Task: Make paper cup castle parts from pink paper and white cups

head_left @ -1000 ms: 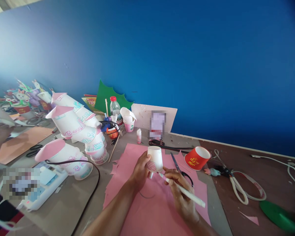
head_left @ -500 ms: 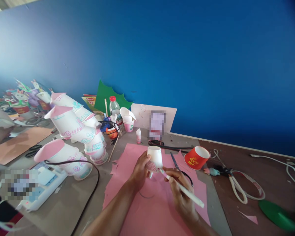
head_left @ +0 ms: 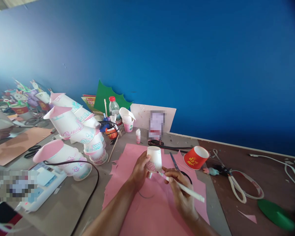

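Note:
A white paper cup, upside down, is gripped in my left hand above a pink paper sheet. Pink crosshatched lines cover part of the cup near its rim. My right hand is closed around a white marker pen, its pink tip at the lower edge of the cup. Something short and pale pokes out under the cup, too small to name. Scissors lie behind my right hand, one handle loop partly hidden by it. A curved pencil-like line shows on the sheet below the cup.
Decorated paper-cup towers with pink cone tops stand at the left, beside a black cable. A red paper cup tilts at the right near a lanyard. A bottle stands behind. Another person's hand shows far left.
The marker's outer end has dipped slightly and its tip has shifted a little along the cup's lower edge. My left hand keeps its hold on the cup.

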`<state>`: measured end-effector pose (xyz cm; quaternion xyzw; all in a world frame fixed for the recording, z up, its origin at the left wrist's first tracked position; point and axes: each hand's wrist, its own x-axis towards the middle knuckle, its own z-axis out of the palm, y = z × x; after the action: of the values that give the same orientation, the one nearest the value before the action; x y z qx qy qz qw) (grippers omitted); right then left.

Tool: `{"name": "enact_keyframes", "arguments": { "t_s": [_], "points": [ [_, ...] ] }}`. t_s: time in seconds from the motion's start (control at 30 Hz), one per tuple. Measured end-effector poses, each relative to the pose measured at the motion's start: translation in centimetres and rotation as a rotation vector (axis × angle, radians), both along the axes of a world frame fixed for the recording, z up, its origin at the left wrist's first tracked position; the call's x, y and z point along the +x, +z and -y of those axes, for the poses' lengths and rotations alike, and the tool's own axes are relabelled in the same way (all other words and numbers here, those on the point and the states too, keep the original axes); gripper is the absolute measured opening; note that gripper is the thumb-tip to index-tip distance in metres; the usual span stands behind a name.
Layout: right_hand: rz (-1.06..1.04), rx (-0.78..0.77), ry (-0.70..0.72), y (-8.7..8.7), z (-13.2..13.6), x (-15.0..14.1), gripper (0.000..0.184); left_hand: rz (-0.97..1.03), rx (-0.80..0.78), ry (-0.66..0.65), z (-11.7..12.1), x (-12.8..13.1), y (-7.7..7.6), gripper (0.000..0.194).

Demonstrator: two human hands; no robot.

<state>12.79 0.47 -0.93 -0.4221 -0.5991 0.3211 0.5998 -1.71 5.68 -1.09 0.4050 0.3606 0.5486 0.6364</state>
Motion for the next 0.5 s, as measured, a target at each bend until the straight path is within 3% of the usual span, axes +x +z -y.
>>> {"name": "enact_keyframes", "arguments": {
  "t_s": [0.23, 0.5],
  "points": [
    [-0.06, -0.014, -0.081, -0.1, 0.05, -0.26, 0.02, -0.005, 0.003, -0.016, 0.17, 0.03, 0.36, 0.034],
    [-0.096, -0.041, 0.007, -0.15, -0.09, -0.09, 0.021, 0.009, -0.022, 0.0, -0.05, 0.04, 0.05, 0.034]
  ]
}}
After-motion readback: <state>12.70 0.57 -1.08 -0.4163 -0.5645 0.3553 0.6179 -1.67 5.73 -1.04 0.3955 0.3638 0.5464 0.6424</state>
